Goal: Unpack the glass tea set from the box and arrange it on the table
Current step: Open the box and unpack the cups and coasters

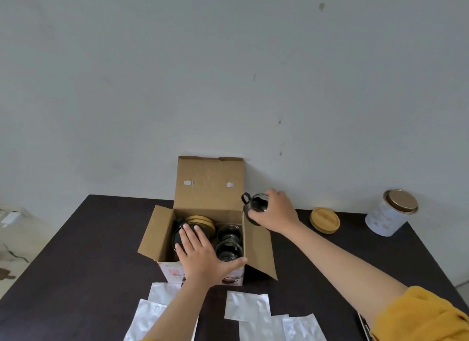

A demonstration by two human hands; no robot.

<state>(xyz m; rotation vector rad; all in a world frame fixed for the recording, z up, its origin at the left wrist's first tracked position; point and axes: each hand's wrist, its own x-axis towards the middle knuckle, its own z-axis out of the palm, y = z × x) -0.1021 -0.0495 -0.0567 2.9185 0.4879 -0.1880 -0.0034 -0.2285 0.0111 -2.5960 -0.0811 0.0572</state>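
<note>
An open cardboard box [210, 188] stands on the dark table [88, 252] by the wall, its flaps spread. Inside lie wooden lids [200, 221], a glass pot with a black handle [179, 229] and stacked glass cups [228, 241]. My left hand [200, 257] reaches into the box with straight fingers over the glass pot, thumb along the front edge. My right hand [274, 211] grips a glass cup with a black handle [256, 205] just right of the box, above the right flap.
A wooden lid [324, 220] lies on the table to the right, beside a white tin with a gold top [390, 211]. Several white foil packets [246, 306] lie along the near edge. A dark object [364, 326] shows under my right sleeve.
</note>
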